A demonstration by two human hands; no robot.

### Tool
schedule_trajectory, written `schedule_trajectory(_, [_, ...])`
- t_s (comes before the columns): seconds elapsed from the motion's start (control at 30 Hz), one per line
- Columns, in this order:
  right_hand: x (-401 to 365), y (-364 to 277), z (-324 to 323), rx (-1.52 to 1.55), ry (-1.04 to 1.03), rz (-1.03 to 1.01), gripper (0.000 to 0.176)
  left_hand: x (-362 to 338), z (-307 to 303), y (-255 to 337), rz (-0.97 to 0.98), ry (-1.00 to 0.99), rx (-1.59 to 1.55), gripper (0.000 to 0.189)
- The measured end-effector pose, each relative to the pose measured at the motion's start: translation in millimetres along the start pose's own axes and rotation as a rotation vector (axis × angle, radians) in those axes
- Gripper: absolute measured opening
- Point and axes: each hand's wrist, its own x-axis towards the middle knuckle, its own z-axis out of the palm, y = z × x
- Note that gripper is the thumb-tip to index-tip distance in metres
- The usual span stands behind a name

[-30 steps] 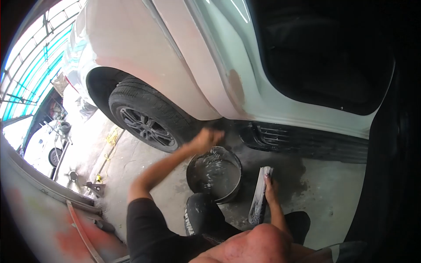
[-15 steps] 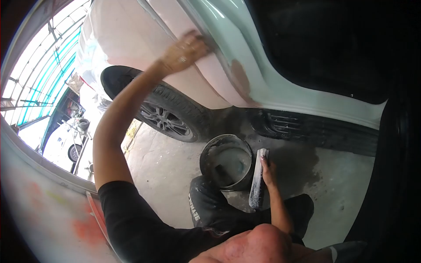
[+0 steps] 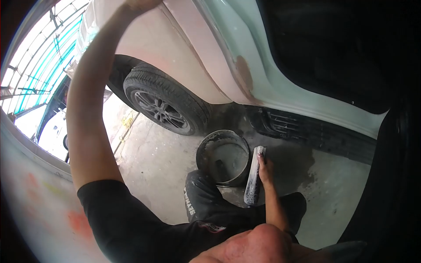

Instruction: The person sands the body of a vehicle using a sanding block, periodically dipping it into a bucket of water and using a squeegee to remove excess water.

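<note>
My left hand (image 3: pixel 142 3) is at the top edge of the view, against the car's pinkish-beige body panel (image 3: pixel 162 48). Its fingers are cut off by the frame, so their pose is hidden. Lower down, my right hand (image 3: pixel 265 168) grips a long sanding block (image 3: pixel 253 184), dusted whitish along its face. The block is tilted upright beside a black bucket (image 3: pixel 199 153). Cloudy grey water (image 3: pixel 230 155) fills part of the bucket, and a small dark block-like item (image 3: pixel 220 167) lies in it.
A tyre with an alloy wheel (image 3: pixel 164 107) stands beyond the bucket. The open door frame (image 3: pixel 263 81) has a brown bare patch (image 3: pixel 244 72). Below it runs a black side step (image 3: pixel 307 131). A paint-marked panel (image 3: pixel 48 206) borders the left; wet stains darken the concrete floor (image 3: pixel 324 197).
My left hand has moved up and left, from the door-edge area to the top of the view. My right hand keeps the sanding block beside the bucket. The view has shifted slightly.
</note>
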Motion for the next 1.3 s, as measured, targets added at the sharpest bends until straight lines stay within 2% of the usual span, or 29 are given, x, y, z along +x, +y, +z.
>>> schedule_trajectory(0.07, [0,-4,-1,-0.024,-0.004,0.006,0.046,5,-16,-18,-0.146,-0.086,0.108,0.04])
schedule_trajectory(0.17, [-3,-18,-1,-0.091,0.002,0.031,0.051,2,-3,-9,-0.252,0.03,0.145,0.04])
schedule_trajectory(0.2, [-2,-15,-1,-0.087,0.012,0.015,0.052,0,3,1,-0.227,0.052,0.097,0.04])
schedule_trajectory(0.27, [-3,-8,1,-0.076,0.033,-0.013,0.053,-7,22,39,-0.173,0.095,-0.002,0.04])
schedule_trajectory(0.3, [-4,-8,1,-0.077,0.022,0.014,0.054,-9,39,62,-0.182,0.109,-0.184,0.039])
schedule_trajectory(0.33, [-4,-10,0,-0.079,0.012,0.036,0.054,-23,61,83,-0.158,-0.108,-0.287,0.046])
schedule_trajectory(0.37, [-4,-13,0,-0.081,0.004,0.055,0.055,-23,54,124,-0.104,0.066,-0.158,0.05])
schedule_trajectory(0.47, [-2,-29,2,-0.079,-0.015,0.087,0.055,-16,54,213,-0.142,0.089,-0.25,0.053])
schedule_trajectory(0.5, [7,-16,0,-0.123,-0.037,0.07,0.054,-16,53,244,-0.182,0.061,-0.329,0.054])
schedule_trajectory(0.53, [12,-24,1,-0.087,-0.046,0.004,0.053,-17,54,270,-0.15,0.024,-0.306,0.057])
schedule_trajectory(0.6, [34,-57,9,-0.021,-0.068,-0.13,0.051,-22,65,307,-0.1,0.018,-0.469,0.059])
schedule_trajectory(0.7, [62,-129,24,0.007,-0.047,-0.403,0.043,-21,33,282,-0.307,-0.302,-0.496,0.06])
schedule_trajectory(0.73, [71,-154,34,0.014,-0.026,-0.517,0.039,-38,56,274,-0.523,-0.035,-0.459,0.064])
schedule_trajectory(0.77, [80,-180,42,0.025,-0.06,-0.54,0.038,-56,85,264,-0.736,0.231,-0.416,0.067])
schedule_trajectory(0.8, [90,-202,51,0.036,-0.096,-0.56,0.038,-64,86,248,-0.871,0.286,-0.429,0.072])
schedule_trajectory(0.87, [120,-233,70,-0.021,-0.058,-0.758,0.04,-81,96,241,-0.864,0.241,-0.369,0.077])
schedule_trajectory(0.97, [146,-266,93,-0.006,0.042,-0.866,0.047,-86,109,242,-0.841,0.235,-0.34,0.078])
schedule_trajectory(1.1, [152,-271,110,-0.203,0.187,-0.966,0.064,-87,106,244,-0.841,0.243,-0.332,0.073])
schedule_trajectory(1.23, [151,-265,117,-0.287,0.237,-1.079,0.066,-86,107,246,-0.846,0.273,-0.335,0.073])
schedule_trajectory(1.3, [154,-293,127,-0.311,0.261,-1.112,0.066,-82,102,247,-0.86,0.269,-0.326,0.077])
